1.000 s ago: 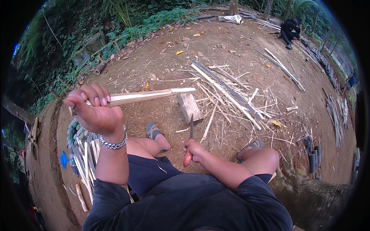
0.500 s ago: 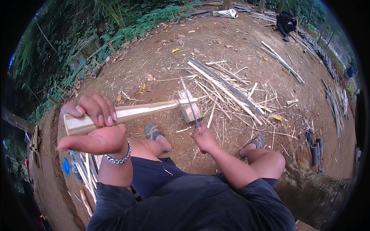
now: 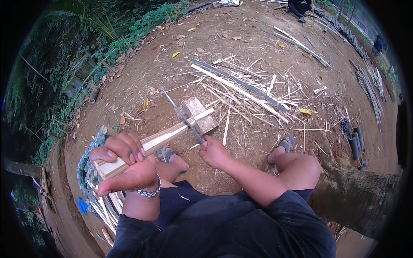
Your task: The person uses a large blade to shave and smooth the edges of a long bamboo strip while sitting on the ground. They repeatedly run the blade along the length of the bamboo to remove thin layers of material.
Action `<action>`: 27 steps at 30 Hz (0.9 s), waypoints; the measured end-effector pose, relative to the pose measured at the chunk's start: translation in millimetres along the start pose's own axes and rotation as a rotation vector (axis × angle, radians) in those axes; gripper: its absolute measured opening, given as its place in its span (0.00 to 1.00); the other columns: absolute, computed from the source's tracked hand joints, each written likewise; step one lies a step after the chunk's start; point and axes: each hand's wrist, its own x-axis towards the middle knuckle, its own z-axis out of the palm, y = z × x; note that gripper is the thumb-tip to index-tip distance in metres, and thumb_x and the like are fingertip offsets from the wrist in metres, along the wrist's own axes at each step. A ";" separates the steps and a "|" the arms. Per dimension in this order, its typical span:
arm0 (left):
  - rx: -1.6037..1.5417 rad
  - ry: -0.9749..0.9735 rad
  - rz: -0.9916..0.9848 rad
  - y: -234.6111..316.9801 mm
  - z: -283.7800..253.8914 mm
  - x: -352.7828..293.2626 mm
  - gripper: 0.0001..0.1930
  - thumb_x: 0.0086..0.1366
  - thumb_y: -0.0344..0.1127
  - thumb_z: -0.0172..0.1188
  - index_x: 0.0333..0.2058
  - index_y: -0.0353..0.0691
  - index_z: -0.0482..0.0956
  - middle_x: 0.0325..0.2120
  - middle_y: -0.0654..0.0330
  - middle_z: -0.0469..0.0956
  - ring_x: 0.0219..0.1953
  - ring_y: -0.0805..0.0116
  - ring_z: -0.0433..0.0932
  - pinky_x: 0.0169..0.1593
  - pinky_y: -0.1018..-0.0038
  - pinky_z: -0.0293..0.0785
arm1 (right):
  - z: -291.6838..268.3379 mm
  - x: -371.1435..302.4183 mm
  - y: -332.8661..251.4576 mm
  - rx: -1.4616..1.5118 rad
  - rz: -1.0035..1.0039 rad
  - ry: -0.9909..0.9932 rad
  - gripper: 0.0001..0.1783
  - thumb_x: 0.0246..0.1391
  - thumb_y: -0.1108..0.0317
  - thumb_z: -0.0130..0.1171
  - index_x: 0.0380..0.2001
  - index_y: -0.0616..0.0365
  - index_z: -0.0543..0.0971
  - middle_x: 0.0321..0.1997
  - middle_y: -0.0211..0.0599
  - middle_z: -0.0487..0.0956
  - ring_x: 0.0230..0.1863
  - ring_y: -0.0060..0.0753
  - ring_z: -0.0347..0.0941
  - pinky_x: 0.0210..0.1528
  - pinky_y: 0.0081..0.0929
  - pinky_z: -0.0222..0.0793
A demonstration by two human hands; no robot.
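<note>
My left hand [image 3: 129, 161] is closed round the thick end of a pale tapered wooden stick [image 3: 161, 138], its thumb along the underside. The stick slants up to the right, and its narrowed tip lies over a short wooden block [image 3: 207, 124] on the ground. In my right hand [image 3: 214, 153] is a knife whose handle is mostly hidden by the fingers. The long thin knife blade [image 3: 177, 109] points up and left, crossing the stick near the block's left side. Whether the edge touches the wood I cannot tell.
Split strips and shavings [image 3: 241, 92] lie in a heap beyond the block. A bundle of strips [image 3: 105, 206] and clear plastic bottles [image 3: 88, 172] are by my left side. A tree trunk [image 3: 357, 202] stands at my right. A person [image 3: 297, 8] sits far off.
The view has shifted. The stick has tilted more steeply, with its thick end lower. The blade has moved from the stick's narrow tip back toward my left hand and leans further left.
</note>
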 end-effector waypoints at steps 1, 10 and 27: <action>0.024 0.034 -0.010 -0.3 3.1 0.0 0.36 0.54 0.77 0.42 0.31 0.44 0.61 0.13 0.68 0.58 0.12 0.79 0.55 0.16 0.83 0.53 | -3.3 -3.8 -15.9 0.016 -0.014 -0.024 0.12 0.46 0.68 0.54 0.35 0.61 0.72 0.29 0.58 0.76 0.36 0.62 0.73 0.39 0.50 0.68; 0.019 -0.005 -0.036 -4.0 21.7 -3.6 0.35 0.52 0.77 0.45 0.31 0.45 0.59 0.13 0.67 0.58 0.12 0.78 0.55 0.18 0.82 0.54 | 1.0 40.8 27.9 0.039 0.017 0.052 0.12 0.47 0.67 0.55 0.34 0.61 0.72 0.28 0.56 0.76 0.35 0.59 0.74 0.37 0.48 0.69; 0.006 -0.006 -0.035 -6.3 36.9 -5.5 0.35 0.51 0.76 0.50 0.30 0.46 0.59 0.13 0.69 0.57 0.13 0.79 0.55 0.20 0.82 0.51 | -2.0 49.7 80.1 0.015 0.226 -0.067 0.16 0.49 0.69 0.54 0.42 0.63 0.71 0.33 0.58 0.77 0.39 0.58 0.75 0.41 0.48 0.70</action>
